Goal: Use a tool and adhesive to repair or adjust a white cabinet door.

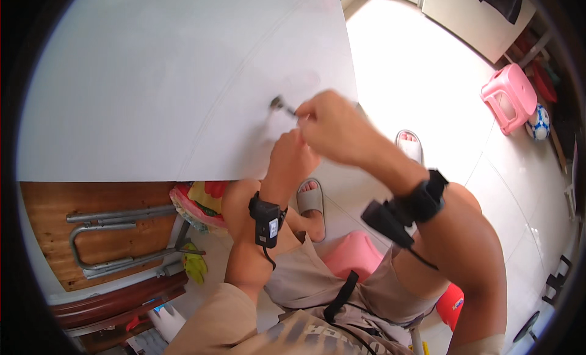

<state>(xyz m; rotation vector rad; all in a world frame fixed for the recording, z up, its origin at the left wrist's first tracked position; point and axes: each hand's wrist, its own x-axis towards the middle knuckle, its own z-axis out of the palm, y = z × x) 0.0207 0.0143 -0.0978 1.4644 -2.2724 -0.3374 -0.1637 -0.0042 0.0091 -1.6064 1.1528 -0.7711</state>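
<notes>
Far left, below the white tabletop (152, 80), a folded wooden table (49, 214) with grey metal legs (110, 239) leans on edge; a colourful bag (198, 199) lies just beside it.

The left hand (292, 156) is raised at the near edge of the tabletop, back toward the camera. Its fingers are curled together; whether they grip anything cannot be told. A black wrist device (267, 219) is strapped to the left forearm.

The small metal tool (282, 105) lies over the tabletop, near its right edge. Its round head is at the left; its thin shaft runs right into the right hand (329, 123).

The right hand's fingertips are pinched shut on the shaft. A second black wrist device (406, 208) sits on the right wrist.

On the tiled floor: two sandalled feet (311, 199), a pink stool (510, 95) and, just beside it, a ball (539, 123).
</notes>
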